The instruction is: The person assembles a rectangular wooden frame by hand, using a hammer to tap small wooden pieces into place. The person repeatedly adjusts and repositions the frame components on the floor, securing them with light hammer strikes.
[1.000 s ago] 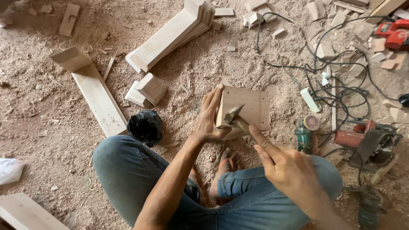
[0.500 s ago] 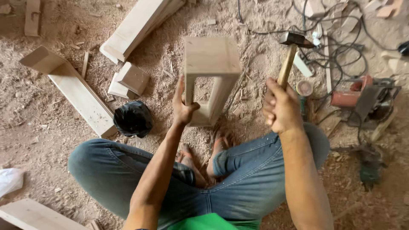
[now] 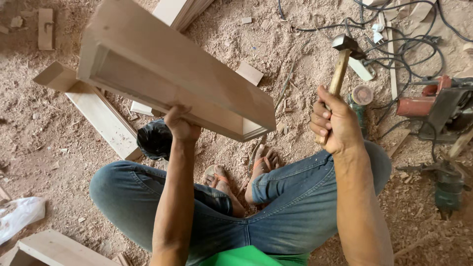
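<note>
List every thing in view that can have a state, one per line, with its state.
left hand: gripping the wooden frame from below
wooden frame: lifted off the floor, tilted, open side facing the camera
right hand: closed around the hammer handle
hammer: held upright, head up, clear of the frame
black bag: on the sawdust, crumpled
power tool: lying on the floor, cord attached

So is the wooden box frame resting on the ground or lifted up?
Lifted. The left hand holds the wooden box frame tilted in the air, above the sawdust floor; the right hand grips a hammer.
</note>
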